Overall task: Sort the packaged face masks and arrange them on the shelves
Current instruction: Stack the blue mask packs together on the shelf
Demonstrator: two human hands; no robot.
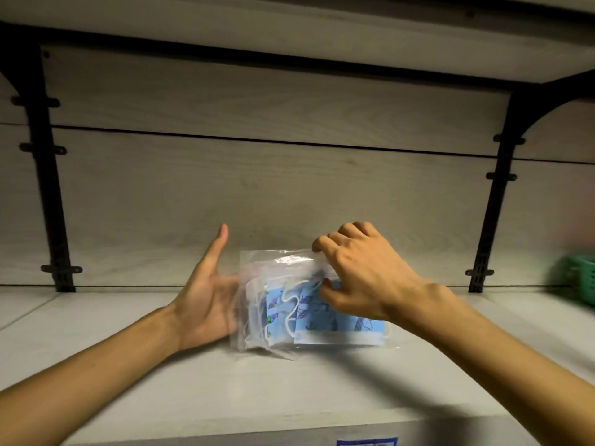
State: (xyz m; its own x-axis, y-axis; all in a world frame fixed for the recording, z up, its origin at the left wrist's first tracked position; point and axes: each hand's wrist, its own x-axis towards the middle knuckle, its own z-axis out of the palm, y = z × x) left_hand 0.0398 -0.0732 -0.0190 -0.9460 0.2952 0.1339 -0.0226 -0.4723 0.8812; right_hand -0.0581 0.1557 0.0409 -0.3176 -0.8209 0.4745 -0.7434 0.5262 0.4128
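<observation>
Apparently mid-placement, the packaged face masks [309, 304], several clear bags of blue printed masks with white ear loops, stood on edge near the middle of the shelf [96, 342], a little way out from the pale back panel [257, 188]. The right hand [360, 278] came over the top of the packs, its fingers [322, 244] curled and pinching the upper right part of the front bag. The left hand [209, 297] lay flat and spread against the left side of the packs, thumb raised, its straight fingers partly hidden behind the plastic, bracing rather than gripping. A green basket [576, 281] showed blurred at the far right edge of the shelf. Judging from this, the risk was that the slippery, floppy bags would slump or fan out once either hand let go, since nothing else propped them upright. Pinching only the front bag could also drag it away from the others. The leftmost packs already looked bowed, so they might slide flat toward the near edge.
</observation>
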